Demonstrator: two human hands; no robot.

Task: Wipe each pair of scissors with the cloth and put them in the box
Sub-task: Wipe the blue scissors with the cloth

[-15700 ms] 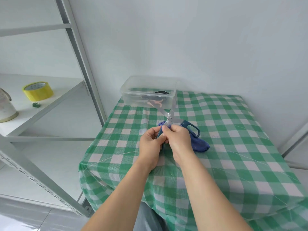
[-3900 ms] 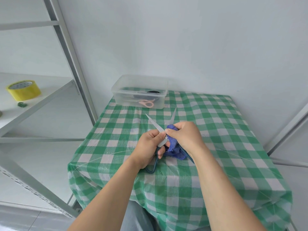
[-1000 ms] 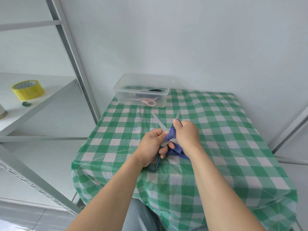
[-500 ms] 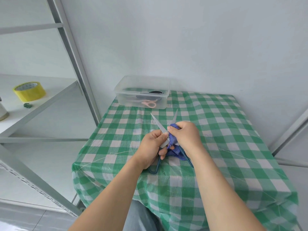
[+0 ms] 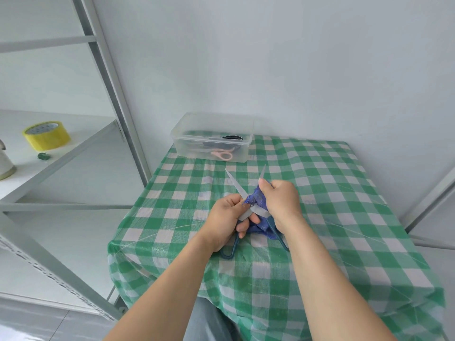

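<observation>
Lifted off the worktop since earlier, the blue cloth now sits in the grip of your right hand, pinched around one blade of the teal-handled scissors, whose blades stand apart. Your left hand grips them near the pivot. Farther back on the worktop, the clear box holds pink-handled scissors.

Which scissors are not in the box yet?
The teal-handled metal scissors, blades spread, held in the left hand over the checked tablecloth; the pink-handled scissors lie inside the clear plastic box.
</observation>
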